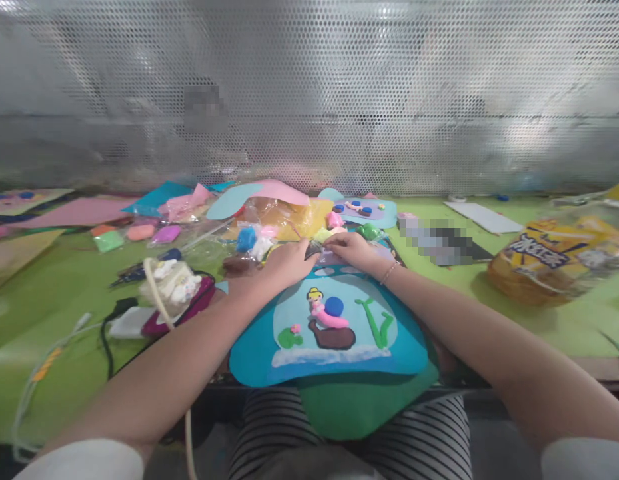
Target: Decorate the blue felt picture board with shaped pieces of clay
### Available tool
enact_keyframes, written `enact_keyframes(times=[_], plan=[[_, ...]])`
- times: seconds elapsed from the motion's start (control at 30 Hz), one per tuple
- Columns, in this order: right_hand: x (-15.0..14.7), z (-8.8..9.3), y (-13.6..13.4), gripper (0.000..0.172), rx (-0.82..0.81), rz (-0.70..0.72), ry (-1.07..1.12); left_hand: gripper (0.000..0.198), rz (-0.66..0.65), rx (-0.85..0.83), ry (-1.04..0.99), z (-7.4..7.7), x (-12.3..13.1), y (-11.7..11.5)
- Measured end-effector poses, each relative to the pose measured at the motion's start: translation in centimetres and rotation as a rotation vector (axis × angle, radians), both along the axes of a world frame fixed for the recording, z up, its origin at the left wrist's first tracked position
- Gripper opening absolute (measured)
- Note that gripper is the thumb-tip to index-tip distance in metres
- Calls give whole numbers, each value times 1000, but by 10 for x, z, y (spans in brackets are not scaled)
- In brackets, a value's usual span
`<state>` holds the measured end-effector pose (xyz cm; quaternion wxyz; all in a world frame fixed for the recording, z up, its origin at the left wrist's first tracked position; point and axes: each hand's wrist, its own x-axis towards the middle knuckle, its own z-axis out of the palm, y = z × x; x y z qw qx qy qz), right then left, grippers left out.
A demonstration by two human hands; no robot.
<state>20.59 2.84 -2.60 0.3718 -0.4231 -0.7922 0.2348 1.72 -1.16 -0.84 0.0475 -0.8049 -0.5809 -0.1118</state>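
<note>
Card (pixel 360 313) lies crosswise at the desk's (pixel 69 280) near edge, just bodyward of the left hand (pixel 290 260) and right hand (pixel 358 252), equally near, their fingers bunched, whether pinching anything I cannot tell.

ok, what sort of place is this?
Likely a craft workspace: a blue picture board with clay-like figures, coloured sheets, and bright clay-like lumps on a green tabletop.

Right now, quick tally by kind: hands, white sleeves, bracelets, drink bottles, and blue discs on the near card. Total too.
Left hand and right hand: 2
Left sleeve and right sleeve: 2
Bracelet: 1
Bottle: 1
Blue disc: 1
Total: 7
</note>
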Motion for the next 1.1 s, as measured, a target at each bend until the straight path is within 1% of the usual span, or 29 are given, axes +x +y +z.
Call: enact_keyframes(times=[0.4, 0.5, 0.63, 0.7, 0.87, 1.0, 1.1], plan=[[0, -6, 3, 28, -24, 0, 38, 42, 23, 8, 165, -3, -6, 3], [0, -6, 3, 26, -31, 6, 56, 40, 17, 5, 184, -5, -7, 3], [-2, -4, 2, 15, 12, 3, 60, 38, -2, 54, 196, -8, -8, 3], [-2, -2, 1, 12, 8, -13, 55, 35, -18, 79, 211, -9, -8, 2], [-3, -2, 0, 18, -118, -46, 123, 31, -53, 120, 230, -10, -7, 3], [-4, -4, 0, 27, -204, -44, 174, 33, -60, 92, 219, -11, -6, 3], [-3, -5, 1, 30, -228, -20, 175, 34, -59, 73, 218, -12, -6, 3]])
